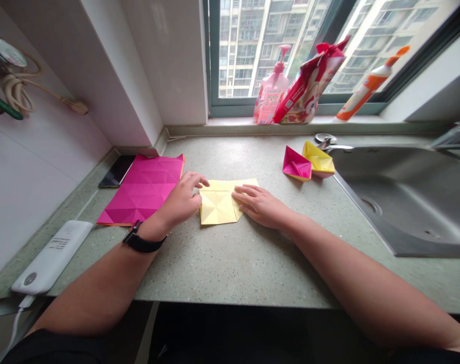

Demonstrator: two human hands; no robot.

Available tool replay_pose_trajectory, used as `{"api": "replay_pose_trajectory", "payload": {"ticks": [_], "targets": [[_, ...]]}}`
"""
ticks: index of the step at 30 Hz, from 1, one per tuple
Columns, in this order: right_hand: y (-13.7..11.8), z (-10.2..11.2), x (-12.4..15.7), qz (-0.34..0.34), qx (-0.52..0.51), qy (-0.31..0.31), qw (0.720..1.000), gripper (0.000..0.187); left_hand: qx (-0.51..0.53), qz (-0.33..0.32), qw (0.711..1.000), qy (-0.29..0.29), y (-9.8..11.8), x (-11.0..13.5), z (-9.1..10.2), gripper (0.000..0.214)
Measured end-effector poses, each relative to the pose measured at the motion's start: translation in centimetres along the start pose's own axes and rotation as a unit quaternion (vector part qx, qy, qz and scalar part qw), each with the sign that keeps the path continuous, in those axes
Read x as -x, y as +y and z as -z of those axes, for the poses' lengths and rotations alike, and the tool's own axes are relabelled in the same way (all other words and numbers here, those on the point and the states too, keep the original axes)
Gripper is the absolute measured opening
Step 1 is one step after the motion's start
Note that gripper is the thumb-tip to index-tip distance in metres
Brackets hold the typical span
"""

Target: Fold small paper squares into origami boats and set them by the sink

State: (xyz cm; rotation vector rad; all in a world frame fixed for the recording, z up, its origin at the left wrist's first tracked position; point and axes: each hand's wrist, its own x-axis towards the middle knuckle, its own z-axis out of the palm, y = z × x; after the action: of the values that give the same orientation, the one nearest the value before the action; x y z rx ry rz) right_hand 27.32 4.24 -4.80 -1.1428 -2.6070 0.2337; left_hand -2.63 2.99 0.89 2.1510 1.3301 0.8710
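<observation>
A partly folded yellow paper sheet [217, 203] lies on the speckled countertop [230, 263] in front of me. My left hand [182, 199] rests on its left edge, fingers spread and pressing down. My right hand [260, 205] lies flat on the paper's right side, fingers stretched out over a fold. Neither hand lifts the paper. A black watch sits on my left wrist.
A stack of pink creased paper [146, 188] lies to the left, beside a dark phone [117, 171]. A white power bank [51, 258] sits at the near left edge. Two folded paper shapes, pink [296, 164] and yellow [319, 159], stand by the steel sink [400, 202]. Bottles and a red bag line the windowsill.
</observation>
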Motion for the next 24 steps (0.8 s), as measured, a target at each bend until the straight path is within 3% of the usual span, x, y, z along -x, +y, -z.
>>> {"api": "replay_pose_trajectory", "payload": {"ticks": [3,6,10,14,24], "targets": [[0.0,0.0,0.0,0.002,-0.003,0.004,1.0,0.048,0.042,-0.021,0.999,0.001,0.3,0.1,0.4,0.041],[0.0,0.0,0.0,0.004,-0.001,0.009,1.0,0.047,0.063,-0.076,0.994,-0.037,0.4,0.2,0.9,0.05],[0.1,-0.1,0.0,0.007,0.004,0.009,1.0,0.045,-0.008,-0.185,0.977,-0.102,0.5,0.3,1.8,0.061],[0.1,-0.1,0.1,0.006,0.005,0.013,1.0,0.046,-0.072,-0.213,0.962,-0.155,0.3,0.7,2.1,0.062],[-0.2,0.3,0.0,0.012,0.01,0.007,1.0,0.044,-0.132,-0.225,0.952,-0.162,-1.0,0.5,1.6,0.016]]}}
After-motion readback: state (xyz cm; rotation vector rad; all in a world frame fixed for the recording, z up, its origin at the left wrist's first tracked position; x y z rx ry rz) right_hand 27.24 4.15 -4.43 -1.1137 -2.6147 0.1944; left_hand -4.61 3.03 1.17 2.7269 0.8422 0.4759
